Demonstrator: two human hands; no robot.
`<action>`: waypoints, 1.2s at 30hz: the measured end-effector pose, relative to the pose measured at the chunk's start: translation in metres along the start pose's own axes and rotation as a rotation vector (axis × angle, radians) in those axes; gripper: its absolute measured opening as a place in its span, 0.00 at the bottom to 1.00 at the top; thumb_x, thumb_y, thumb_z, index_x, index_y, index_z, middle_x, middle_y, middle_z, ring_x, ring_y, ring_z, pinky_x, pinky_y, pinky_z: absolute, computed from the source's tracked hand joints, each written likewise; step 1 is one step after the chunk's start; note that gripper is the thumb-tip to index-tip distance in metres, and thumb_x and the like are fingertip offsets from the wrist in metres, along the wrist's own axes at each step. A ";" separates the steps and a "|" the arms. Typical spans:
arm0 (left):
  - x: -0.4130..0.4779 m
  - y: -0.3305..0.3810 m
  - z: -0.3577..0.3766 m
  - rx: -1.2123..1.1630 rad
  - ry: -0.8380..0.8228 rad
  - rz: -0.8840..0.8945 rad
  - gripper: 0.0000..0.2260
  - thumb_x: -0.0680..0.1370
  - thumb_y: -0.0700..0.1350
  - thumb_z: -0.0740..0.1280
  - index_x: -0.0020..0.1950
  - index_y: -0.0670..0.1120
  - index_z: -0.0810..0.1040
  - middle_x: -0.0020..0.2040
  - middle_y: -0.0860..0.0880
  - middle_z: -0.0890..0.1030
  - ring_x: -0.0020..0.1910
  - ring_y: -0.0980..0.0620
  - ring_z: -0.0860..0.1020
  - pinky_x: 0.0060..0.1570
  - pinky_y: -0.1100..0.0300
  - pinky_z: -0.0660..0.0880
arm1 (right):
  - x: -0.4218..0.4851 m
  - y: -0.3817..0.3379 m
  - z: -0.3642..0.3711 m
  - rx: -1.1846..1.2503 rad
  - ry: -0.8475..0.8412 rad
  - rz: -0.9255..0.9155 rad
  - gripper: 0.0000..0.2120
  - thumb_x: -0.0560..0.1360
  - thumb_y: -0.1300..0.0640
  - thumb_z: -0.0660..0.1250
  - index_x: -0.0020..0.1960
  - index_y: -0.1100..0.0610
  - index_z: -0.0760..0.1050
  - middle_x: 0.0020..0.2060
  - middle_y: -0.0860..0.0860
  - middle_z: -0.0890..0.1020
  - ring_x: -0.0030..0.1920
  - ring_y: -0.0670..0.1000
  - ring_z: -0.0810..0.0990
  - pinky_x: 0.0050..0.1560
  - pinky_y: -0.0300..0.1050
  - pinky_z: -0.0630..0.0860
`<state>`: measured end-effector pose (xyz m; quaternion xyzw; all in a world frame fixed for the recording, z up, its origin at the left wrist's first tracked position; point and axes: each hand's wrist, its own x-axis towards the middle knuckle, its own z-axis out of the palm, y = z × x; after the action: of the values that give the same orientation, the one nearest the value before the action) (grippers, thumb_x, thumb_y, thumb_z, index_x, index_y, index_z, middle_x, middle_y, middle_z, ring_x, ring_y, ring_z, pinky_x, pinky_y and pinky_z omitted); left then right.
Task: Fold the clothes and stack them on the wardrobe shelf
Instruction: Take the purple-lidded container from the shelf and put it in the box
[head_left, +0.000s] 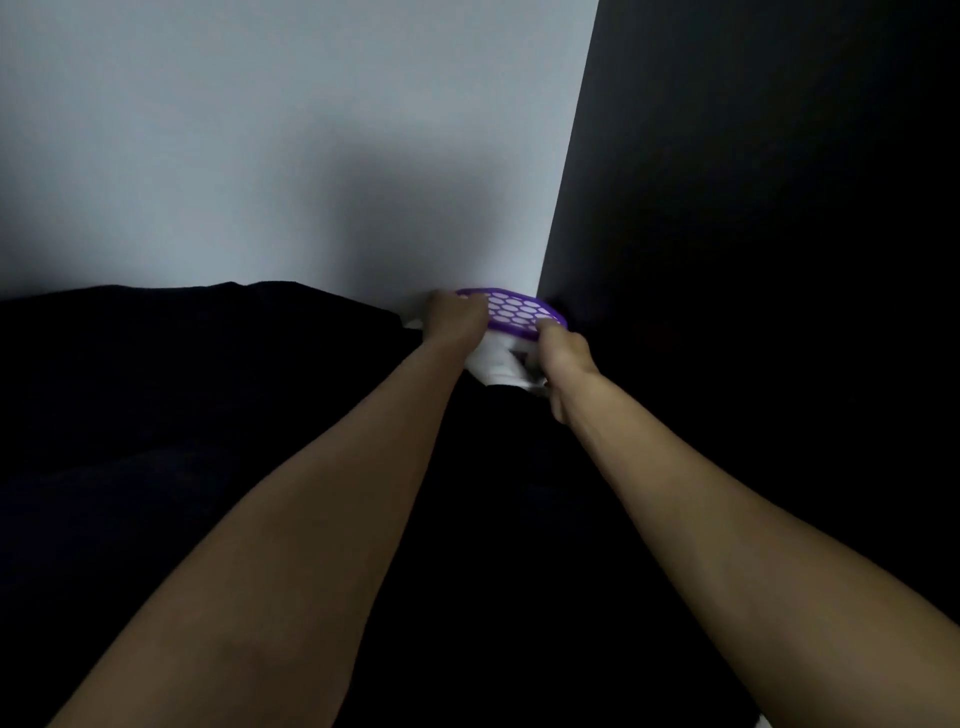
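Evidently early in the job: nothing folded, nothing stacked on view. Noted along the bottom of the frame: left forearm (311, 493) and right forearm (701, 493), both bare, reaching up toward the centre. Beneath and to the left of them, dark fabric (156, 389), rumpled, too dim to identify as garment or bedding.

At centre frame, left hand (457, 317) curled over the left rim of a purple basket (519, 306) with honeycomb holes; right hand (566, 358) clamped on the near right rim, thumb on top. Firm hold on both sides, judged from the curl of the hands. Between the two hands and just under the basket, white cloth (493, 364), bunched, touching the right hand — cannot tell whether pinched along with the rim or merely hanging against it. White also visible through the holes, so probably more laundry inside.

Beyond, pale wall (260, 130) across the upper left, dark panel (753, 156) filling the upper right; possibly a wardrobe side, not confirmed. No shelf seen anywhere.

Assessment: clothes unfolded, located at the basket at centre frame. Outstanding: taking the pieces out, folding each one, finding the shelf, stacking — in effect the whole task.
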<state>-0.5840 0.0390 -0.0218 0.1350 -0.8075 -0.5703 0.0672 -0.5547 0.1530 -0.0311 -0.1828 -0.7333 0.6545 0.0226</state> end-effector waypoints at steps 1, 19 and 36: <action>0.002 -0.004 0.000 0.019 -0.030 -0.029 0.18 0.82 0.43 0.59 0.66 0.33 0.74 0.67 0.34 0.76 0.67 0.39 0.74 0.59 0.57 0.69 | 0.002 0.003 0.001 0.019 -0.007 0.035 0.19 0.81 0.52 0.59 0.62 0.65 0.77 0.48 0.58 0.80 0.43 0.56 0.79 0.46 0.47 0.76; -0.082 0.056 -0.046 -0.311 0.003 0.120 0.13 0.82 0.55 0.60 0.61 0.48 0.74 0.55 0.45 0.81 0.44 0.51 0.78 0.36 0.60 0.72 | -0.082 -0.038 -0.027 0.428 -0.083 -0.144 0.17 0.82 0.41 0.54 0.59 0.48 0.76 0.46 0.58 0.83 0.38 0.55 0.79 0.38 0.48 0.74; -0.415 0.001 -0.104 -0.518 0.213 0.029 0.16 0.75 0.58 0.66 0.57 0.50 0.79 0.40 0.52 0.86 0.35 0.55 0.84 0.34 0.56 0.80 | -0.286 0.022 -0.150 0.357 -0.684 0.037 0.11 0.71 0.42 0.66 0.46 0.47 0.81 0.34 0.46 0.87 0.34 0.48 0.86 0.44 0.58 0.83</action>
<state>-0.1604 0.0674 0.0333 0.1612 -0.6250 -0.7393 0.1921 -0.2422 0.2125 0.0279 0.0398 -0.5696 0.7953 -0.2038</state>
